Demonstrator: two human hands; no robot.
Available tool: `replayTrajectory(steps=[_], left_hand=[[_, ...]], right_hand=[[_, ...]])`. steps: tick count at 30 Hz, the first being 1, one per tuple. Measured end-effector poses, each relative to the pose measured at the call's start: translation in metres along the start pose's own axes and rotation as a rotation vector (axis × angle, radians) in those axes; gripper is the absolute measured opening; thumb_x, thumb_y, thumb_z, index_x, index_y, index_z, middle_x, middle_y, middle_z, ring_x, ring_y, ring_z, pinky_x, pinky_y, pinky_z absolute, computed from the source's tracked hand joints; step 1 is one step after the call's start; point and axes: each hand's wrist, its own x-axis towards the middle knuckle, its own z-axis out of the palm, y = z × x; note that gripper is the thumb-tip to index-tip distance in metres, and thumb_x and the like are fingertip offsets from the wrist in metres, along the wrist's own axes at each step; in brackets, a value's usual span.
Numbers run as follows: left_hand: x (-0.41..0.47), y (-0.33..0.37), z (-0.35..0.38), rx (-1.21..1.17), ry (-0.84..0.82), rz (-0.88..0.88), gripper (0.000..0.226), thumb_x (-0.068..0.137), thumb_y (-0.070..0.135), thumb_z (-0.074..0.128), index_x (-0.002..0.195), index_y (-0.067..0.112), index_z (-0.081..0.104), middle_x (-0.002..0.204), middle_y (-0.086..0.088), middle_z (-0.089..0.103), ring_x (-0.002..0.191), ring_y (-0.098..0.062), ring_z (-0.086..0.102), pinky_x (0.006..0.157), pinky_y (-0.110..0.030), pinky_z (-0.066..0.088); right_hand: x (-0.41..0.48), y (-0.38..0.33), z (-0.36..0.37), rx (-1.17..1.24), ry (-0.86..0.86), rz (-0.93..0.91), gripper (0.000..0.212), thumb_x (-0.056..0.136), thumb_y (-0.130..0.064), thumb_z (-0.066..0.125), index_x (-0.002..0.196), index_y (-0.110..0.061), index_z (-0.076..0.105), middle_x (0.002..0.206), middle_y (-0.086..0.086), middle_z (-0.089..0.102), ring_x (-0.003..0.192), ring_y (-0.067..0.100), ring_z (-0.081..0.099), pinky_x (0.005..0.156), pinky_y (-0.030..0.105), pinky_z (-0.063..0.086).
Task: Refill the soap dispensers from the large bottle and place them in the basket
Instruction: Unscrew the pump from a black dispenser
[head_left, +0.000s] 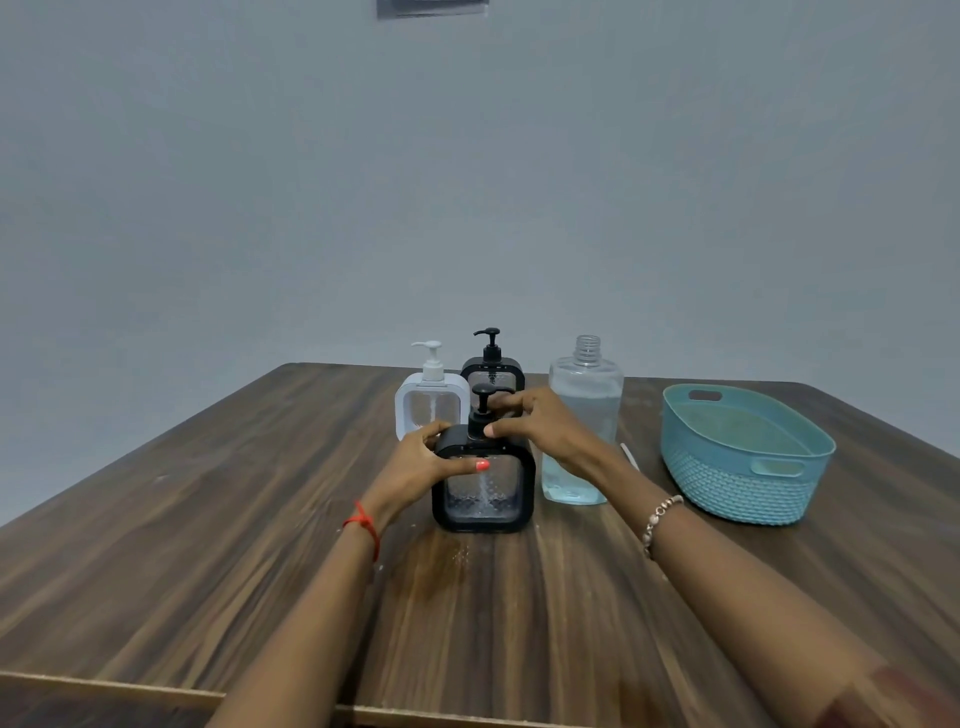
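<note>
Front black dispenser (483, 488) is clasped by left grip (421, 457), pump collar (480, 418) pinched by right grip (540, 426): prob. unscrewing step; pump removal, then pour from large bottle (584, 410), reqd next.

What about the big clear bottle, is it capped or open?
Open. The large bottle stands upright with its threaded neck bare and no cap on it; clear liquid shows inside.
</note>
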Motion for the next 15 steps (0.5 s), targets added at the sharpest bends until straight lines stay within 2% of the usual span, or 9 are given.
replayTrajectory(steps=[1, 3, 6, 8, 9, 11, 13, 15], left_hand=[[0.000, 0.002, 0.000, 0.001, -0.015, -0.006, 0.039, 0.065, 0.014, 0.083, 0.096, 0.027, 0.061, 0.098, 0.001, 0.069, 0.095, -0.016, 0.066, 0.077, -0.021, 0.052], [0.000, 0.003, 0.000, -0.004, -0.037, -0.015, 0.038, 0.067, 0.013, 0.082, 0.096, 0.027, 0.060, 0.098, 0.001, 0.069, 0.093, -0.016, 0.065, 0.074, -0.020, 0.051], [0.001, 0.001, 0.000, 0.005, -0.036, -0.024, 0.040, 0.067, 0.014, 0.082, 0.100, 0.022, 0.061, 0.100, -0.005, 0.069, 0.093, -0.018, 0.066, 0.077, -0.023, 0.053], [0.002, 0.001, 0.000, 0.005, -0.038, -0.030, 0.044, 0.066, 0.014, 0.082, 0.104, 0.018, 0.061, 0.102, -0.008, 0.069, 0.093, -0.018, 0.066, 0.079, -0.024, 0.053], [0.001, 0.000, 0.000, 0.003, -0.039, -0.032, 0.046, 0.066, 0.015, 0.082, 0.107, 0.016, 0.061, 0.103, -0.008, 0.069, 0.093, -0.018, 0.066, 0.080, -0.026, 0.054], [0.001, 0.000, -0.001, 0.000, -0.035, -0.038, 0.048, 0.067, 0.015, 0.082, 0.110, 0.016, 0.060, 0.104, -0.007, 0.070, 0.094, -0.017, 0.067, 0.081, -0.026, 0.054], [0.001, 0.000, -0.001, -0.008, -0.029, -0.039, 0.049, 0.067, 0.016, 0.082, 0.111, 0.016, 0.060, 0.103, -0.005, 0.070, 0.093, -0.015, 0.067, 0.077, -0.022, 0.053], [0.000, 0.000, 0.000, -0.013, -0.028, -0.034, 0.050, 0.067, 0.016, 0.082, 0.111, 0.016, 0.060, 0.103, -0.004, 0.070, 0.091, -0.013, 0.067, 0.073, -0.019, 0.051]], right_hand=[[0.001, 0.000, 0.000, 0.007, 0.004, 0.002, 0.040, 0.077, -0.003, 0.068, 0.117, -0.003, 0.063, 0.114, 0.008, 0.066, 0.106, 0.018, 0.061, 0.096, 0.029, 0.047], [0.001, 0.001, 0.002, 0.026, 0.031, 0.010, 0.040, 0.077, -0.006, 0.070, 0.116, -0.002, 0.064, 0.113, 0.012, 0.067, 0.105, 0.020, 0.062, 0.096, 0.031, 0.048], [-0.001, -0.001, 0.011, -0.061, 0.078, -0.002, 0.035, 0.069, -0.024, 0.081, 0.095, -0.004, 0.070, 0.085, 0.005, 0.070, 0.078, 0.013, 0.065, 0.075, 0.025, 0.050], [-0.001, -0.001, 0.017, -0.135, 0.119, -0.029, 0.034, 0.066, -0.028, 0.083, 0.083, -0.002, 0.069, 0.068, 0.000, 0.060, 0.061, 0.009, 0.054, 0.059, 0.021, 0.042], [0.000, -0.001, 0.018, -0.146, 0.137, -0.028, 0.032, 0.067, -0.027, 0.082, 0.081, -0.001, 0.068, 0.065, -0.001, 0.057, 0.059, 0.009, 0.050, 0.057, 0.021, 0.039], [0.002, -0.004, 0.015, -0.111, 0.130, 0.006, 0.026, 0.070, -0.018, 0.079, 0.087, -0.002, 0.069, 0.074, 0.003, 0.062, 0.068, 0.012, 0.056, 0.067, 0.022, 0.046], [0.004, -0.005, 0.009, 0.033, 0.099, 0.080, 0.034, 0.071, -0.003, 0.075, 0.104, -0.002, 0.068, 0.095, 0.010, 0.069, 0.087, 0.018, 0.064, 0.085, 0.029, 0.052], [0.002, -0.007, 0.004, 0.132, 0.065, 0.106, 0.039, 0.072, 0.007, 0.069, 0.110, 0.000, 0.065, 0.100, 0.013, 0.068, 0.089, 0.017, 0.064, 0.083, 0.025, 0.053]])
